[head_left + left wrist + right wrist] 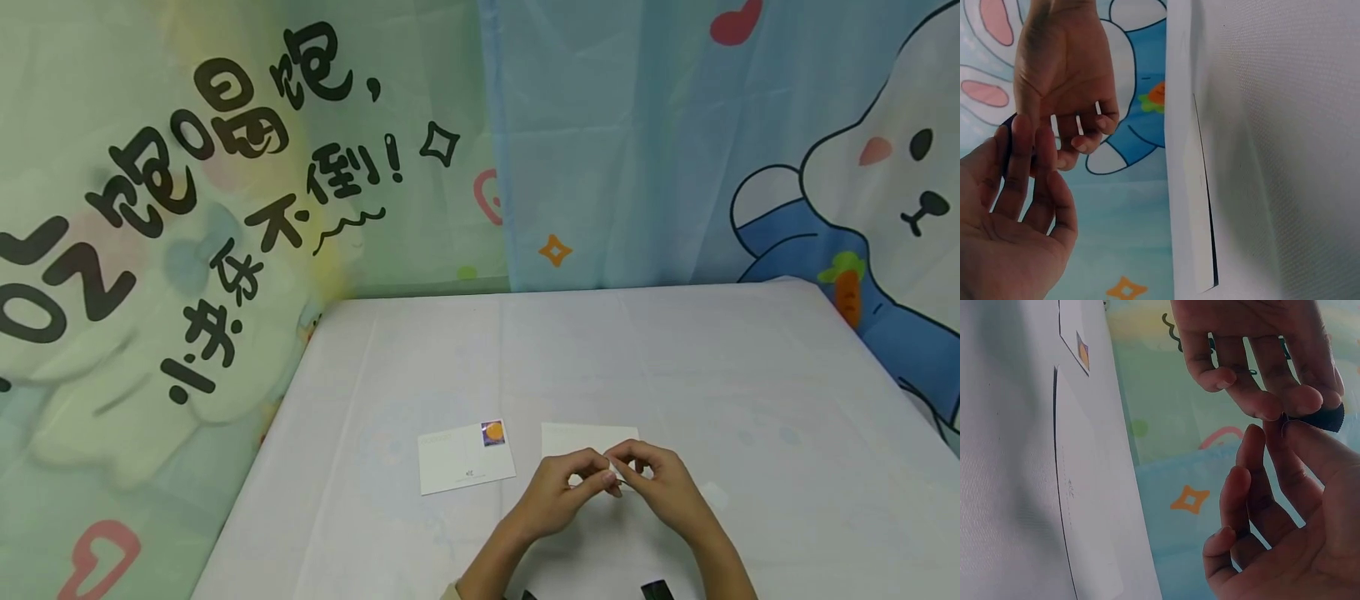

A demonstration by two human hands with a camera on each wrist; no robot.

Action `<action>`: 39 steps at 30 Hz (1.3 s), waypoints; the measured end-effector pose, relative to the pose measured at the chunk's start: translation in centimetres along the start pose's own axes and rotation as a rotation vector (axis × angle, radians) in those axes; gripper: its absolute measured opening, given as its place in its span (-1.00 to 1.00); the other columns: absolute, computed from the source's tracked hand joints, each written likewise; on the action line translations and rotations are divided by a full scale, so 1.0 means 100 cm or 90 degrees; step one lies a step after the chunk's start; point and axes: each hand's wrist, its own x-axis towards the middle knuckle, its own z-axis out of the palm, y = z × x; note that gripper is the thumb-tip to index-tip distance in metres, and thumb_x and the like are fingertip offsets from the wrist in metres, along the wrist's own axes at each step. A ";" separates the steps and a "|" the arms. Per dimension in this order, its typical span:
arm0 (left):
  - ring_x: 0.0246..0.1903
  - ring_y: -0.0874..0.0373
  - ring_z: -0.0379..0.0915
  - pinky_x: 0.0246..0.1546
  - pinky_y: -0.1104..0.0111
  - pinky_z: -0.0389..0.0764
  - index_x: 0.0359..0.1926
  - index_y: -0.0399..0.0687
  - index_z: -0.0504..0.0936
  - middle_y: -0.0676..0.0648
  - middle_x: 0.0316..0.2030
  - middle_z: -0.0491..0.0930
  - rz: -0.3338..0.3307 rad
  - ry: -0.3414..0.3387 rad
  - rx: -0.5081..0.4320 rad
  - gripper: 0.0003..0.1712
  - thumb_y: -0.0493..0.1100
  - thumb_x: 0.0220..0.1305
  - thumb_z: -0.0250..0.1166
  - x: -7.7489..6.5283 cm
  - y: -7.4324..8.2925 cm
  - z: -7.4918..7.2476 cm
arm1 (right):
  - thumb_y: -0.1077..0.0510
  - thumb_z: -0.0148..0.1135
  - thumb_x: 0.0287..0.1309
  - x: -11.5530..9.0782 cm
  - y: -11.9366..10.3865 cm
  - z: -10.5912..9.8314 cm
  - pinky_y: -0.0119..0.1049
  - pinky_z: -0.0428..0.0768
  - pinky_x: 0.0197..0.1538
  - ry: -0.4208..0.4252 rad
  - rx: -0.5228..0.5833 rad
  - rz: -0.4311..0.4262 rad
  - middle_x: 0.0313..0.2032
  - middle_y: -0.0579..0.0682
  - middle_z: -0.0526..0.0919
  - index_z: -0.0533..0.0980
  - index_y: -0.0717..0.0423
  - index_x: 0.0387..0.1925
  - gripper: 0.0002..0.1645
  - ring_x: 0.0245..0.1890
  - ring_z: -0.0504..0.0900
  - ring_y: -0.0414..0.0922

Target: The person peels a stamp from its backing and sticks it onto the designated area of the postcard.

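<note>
In the head view my left hand (pixel 558 493) and right hand (pixel 666 485) meet fingertip to fingertip above the near side of the table. Between them is a small dark stamp (pixel 1332 419) with a serrated edge, mostly covered by fingers. My left thumb and fingers pinch it; the right thumb and index finger pinch its corner. Beneath and just beyond the hands lies a plain white card (pixel 588 436), partly hidden by them. To its left rests another white card (pixel 453 460), bearing an orange-and-purple stamp (pixel 492 432) in its upper right corner.
A white cloth covers the table (pixel 420 358). Behind it hang printed curtains, a green one (pixel 420 233) with black lettering and a blue one (pixel 615 167) with a cartoon rabbit. A small black object (pixel 657 590) shows at the bottom edge near the right forearm.
</note>
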 end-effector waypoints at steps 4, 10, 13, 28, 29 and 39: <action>-0.40 0.27 0.57 -0.36 0.49 0.52 -0.29 -0.20 0.55 -0.10 -0.46 0.66 0.002 0.002 0.003 -0.87 -0.28 0.33 0.07 0.000 0.000 0.000 | 0.25 0.21 0.14 -0.001 -0.003 0.000 -0.32 0.30 -0.39 -0.005 0.005 0.005 -0.43 -0.20 0.62 0.60 0.05 -0.34 -0.92 -0.46 0.38 -0.22; -0.41 0.35 0.54 -0.38 0.50 0.51 -0.29 -0.19 0.55 -0.08 -0.46 0.66 -0.001 0.007 0.011 -0.89 -0.29 0.32 0.09 -0.001 0.001 -0.002 | 0.21 0.21 0.15 0.000 -0.004 0.001 -0.33 0.35 -0.33 0.000 0.007 -0.007 -0.38 -0.19 0.64 0.61 0.04 -0.30 -0.91 -0.40 0.44 -0.24; -0.41 0.42 0.51 -0.39 0.51 0.50 -0.29 -0.19 0.55 -0.07 -0.46 0.66 -0.001 0.009 0.016 -0.90 -0.30 0.32 0.09 -0.001 0.001 -0.002 | 0.24 0.21 0.14 0.001 -0.003 0.002 -0.37 0.36 -0.29 0.014 0.009 -0.033 -0.32 -0.18 0.66 0.62 0.03 -0.25 -0.86 -0.35 0.48 -0.25; -0.41 0.49 0.47 -0.46 0.53 0.47 -0.28 -0.08 0.54 0.05 -0.41 0.65 -0.013 0.009 0.019 -0.82 -0.15 0.38 0.03 -0.001 -0.033 0.004 | 0.37 0.13 0.17 0.000 -0.007 -0.004 -0.51 0.35 -0.04 0.057 0.092 -0.083 -0.38 -0.03 0.66 0.56 0.18 -0.26 -0.86 -0.27 0.58 -0.21; -0.40 0.49 0.47 -0.45 0.53 0.47 -0.28 -0.07 0.54 0.06 -0.41 0.65 -0.015 0.010 0.019 -0.81 -0.13 0.39 0.03 -0.001 -0.033 0.003 | 0.38 0.15 0.15 0.000 -0.008 -0.005 -0.50 0.36 -0.05 0.050 0.089 -0.092 -0.36 -0.03 0.66 0.56 0.17 -0.27 -0.86 -0.27 0.58 -0.21; -0.41 0.48 0.41 -0.43 0.54 0.45 -0.27 -0.05 0.55 0.07 -0.45 0.62 -0.027 0.006 0.043 -0.78 -0.09 0.40 0.01 -0.002 -0.033 0.001 | 0.38 0.33 -0.04 -0.002 -0.010 -0.006 -0.45 0.40 -0.10 0.020 0.051 -0.115 -0.34 -0.10 0.66 0.57 0.05 -0.30 -0.75 -0.25 0.58 -0.22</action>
